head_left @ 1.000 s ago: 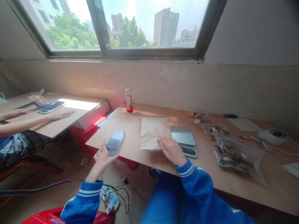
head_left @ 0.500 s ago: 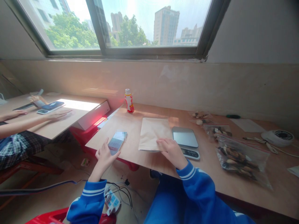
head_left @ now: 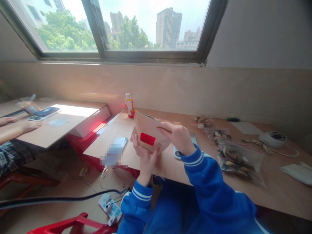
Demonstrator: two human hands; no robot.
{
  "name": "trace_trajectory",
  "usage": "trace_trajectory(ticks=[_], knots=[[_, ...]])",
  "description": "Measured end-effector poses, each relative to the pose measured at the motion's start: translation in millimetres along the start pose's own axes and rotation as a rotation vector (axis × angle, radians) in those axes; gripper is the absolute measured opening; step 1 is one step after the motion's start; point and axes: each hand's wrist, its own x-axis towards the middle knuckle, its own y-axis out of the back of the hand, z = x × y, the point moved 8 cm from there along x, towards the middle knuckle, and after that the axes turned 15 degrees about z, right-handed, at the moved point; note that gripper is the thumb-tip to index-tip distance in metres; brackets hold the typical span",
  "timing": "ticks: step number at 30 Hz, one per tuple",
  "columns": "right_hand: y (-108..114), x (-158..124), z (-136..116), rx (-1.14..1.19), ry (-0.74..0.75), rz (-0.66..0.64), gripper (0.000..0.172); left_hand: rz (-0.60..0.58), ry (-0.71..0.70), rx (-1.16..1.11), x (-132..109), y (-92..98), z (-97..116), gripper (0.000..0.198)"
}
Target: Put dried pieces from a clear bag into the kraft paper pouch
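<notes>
A brown paper pouch (head_left: 148, 130) with a red label is lifted off the wooden table (head_left: 280, 191) and tilted toward me. My left hand (head_left: 145, 156) grips its lower edge from below, thumb on the front. My right hand (head_left: 179, 138) holds its right side, fingers curled over the edge. A phone (head_left: 117, 146) lies on the table just left of my left hand. The digital scale (head_left: 175, 152) is mostly hidden behind my right hand.
A small red and white bottle (head_left: 129, 104) stands at the back. Clear zip bags of dark dried pieces (head_left: 235, 157) lie at the right, with a white round device (head_left: 272, 139) beyond. Another person's arms (head_left: 17, 125) rest on the left table. Cables and a power strip (head_left: 110, 204) lie on the floor.
My left hand let go of the phone, which now lies on the table. Both hands lifted the pouch from flat on the table and turned its labelled side toward me.
</notes>
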Motion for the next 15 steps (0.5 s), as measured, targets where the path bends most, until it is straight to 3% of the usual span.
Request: trace_trajectory(ticks=[3,7,9,12,15], knots=[[16,14,-1,-0.003,-0.011,-0.07,0.026,0.006,-0.008,0.041,17,6.1,0,0.115],[14,18,4,0.147,0.029,-0.14,0.026,-0.019,-0.009,0.041,36,15.8,0,0.098],[8,14,8,0.251,0.023,-0.145,0.029,-0.062,0.046,-0.042,42,12.0,-1,0.085],[3,5,21,0.445,-0.131,-0.031,0.041,-0.154,0.174,-0.225,46,-2.4,-6,0.065],[5,-15,42,0.681,-0.415,0.231,0.056,-0.156,0.234,-0.317,49,-7.8,-8,0.07]])
